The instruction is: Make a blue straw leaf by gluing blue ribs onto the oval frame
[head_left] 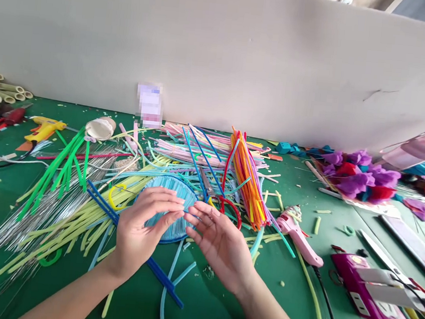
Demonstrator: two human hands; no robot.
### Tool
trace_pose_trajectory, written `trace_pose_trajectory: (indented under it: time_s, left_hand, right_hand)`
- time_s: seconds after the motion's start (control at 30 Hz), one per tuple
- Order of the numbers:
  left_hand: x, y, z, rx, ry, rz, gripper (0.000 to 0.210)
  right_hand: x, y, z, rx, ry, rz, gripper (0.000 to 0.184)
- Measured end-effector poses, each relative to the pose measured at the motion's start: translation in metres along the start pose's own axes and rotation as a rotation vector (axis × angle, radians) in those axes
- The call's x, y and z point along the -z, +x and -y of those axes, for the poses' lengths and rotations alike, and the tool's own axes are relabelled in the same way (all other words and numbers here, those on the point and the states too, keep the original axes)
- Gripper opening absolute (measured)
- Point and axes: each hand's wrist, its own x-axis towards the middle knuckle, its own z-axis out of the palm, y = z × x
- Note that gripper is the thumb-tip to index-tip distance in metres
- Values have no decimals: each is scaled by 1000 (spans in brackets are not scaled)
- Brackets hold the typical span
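Note:
My left hand (146,223) is closed in a pinch, its thumb tip against the fingertips. What it grips is too small to make out, though a bit of dark blue shows by the tips. Facing it, my right hand (223,241) is open with its palm turned inward and fingers loosely bent, the tips close to the left ones. Behind and below both hands lies a round disc of light-blue pipe cleaners (174,188) with a dark blue rim, partly covered by them. Dark blue pipe cleaners (163,280) lie under the left wrist. Scissors with red and yellow handles (207,184) rest beyond the disc.
Yellow-green pipe cleaners (79,217) and thin metal wires (21,231) spread to the left. An orange and purple bundle (250,183) stands behind. A pink glue gun (302,241), a magenta power strip (365,289) and a yellow glue gun (44,128) lie around.

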Motion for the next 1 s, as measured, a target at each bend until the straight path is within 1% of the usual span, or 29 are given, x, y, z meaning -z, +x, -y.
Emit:
trace_pose_trajectory:
  time_s: [0.07, 0.13, 0.27, 0.37, 0.47, 0.57, 0.67, 0.77, 0.83, 1.0]
  left_hand:
    - [1, 1, 0, -3, 2, -1, 26]
    - [0, 0, 1, -29, 8, 28, 29]
    - [-8, -4, -1, -44, -35, 120, 38]
    - [-12, -6, -1, -40, -64, 161, 27]
    - [-12, -7, 0, 20, -77, 164, 20]
    - [-10, -6, 1, 93, -95, 139, 15]
    - [-7, -7, 2, 137, -117, 110, 15]
    - [-7, -8, 1, 173, -140, 95, 16]
    - [-8, -8, 1, 177, -146, 98, 16]
    - [-11, -8, -1, 120, -169, 153, 17]
  right_hand:
    - [2, 1, 3, 30, -34, 6, 31]
    - [3, 2, 3, 47, -67, 24, 32]
    - [2, 3, -4, 11, -93, 81, 33]
    - [0, 2, -12, -39, -76, 105, 29]
    - [0, 1, -14, -52, -72, 103, 28]
    - [1, 1, -11, -54, -75, 54, 31]
    - [3, 3, -7, -37, -75, 9, 32]
    - [5, 3, -5, -23, -87, 5, 31]
    - [4, 3, -6, -28, -91, 22, 31]
    - [0, 2, -10, -52, -98, 59, 29]
